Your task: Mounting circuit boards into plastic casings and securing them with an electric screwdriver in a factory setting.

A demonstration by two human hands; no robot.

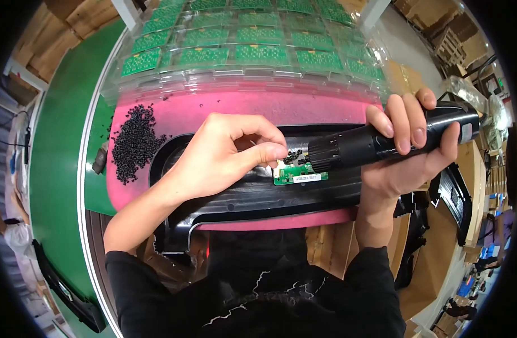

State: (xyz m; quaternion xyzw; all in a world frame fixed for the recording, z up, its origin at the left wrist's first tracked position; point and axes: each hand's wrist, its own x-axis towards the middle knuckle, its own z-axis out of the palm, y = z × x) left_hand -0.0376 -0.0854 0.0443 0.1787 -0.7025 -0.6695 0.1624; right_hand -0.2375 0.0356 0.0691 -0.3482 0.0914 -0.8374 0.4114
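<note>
My right hand (404, 132) is wrapped round a black cordless electric screwdriver (348, 147), held nearly level with its ribbed front end to the left. That end covers part of a small green circuit board (298, 176) with a white label strip. The board lies in a long black plastic housing (241, 194). Over the board's left edge, my left hand (224, 149) has thumb and forefinger pinched together; what is between them, if anything, is too small to make out. Several small black screws (295, 156) show beside the fingertips, just above the board.
The housing rests on a pink mat (174, 104), with a heap of small black screws (135, 143) at its left. Behind stand clear plastic trays (236, 76) of green circuit boards (261, 53). More black plastic parts lie at right (452, 203) and far left (67, 296).
</note>
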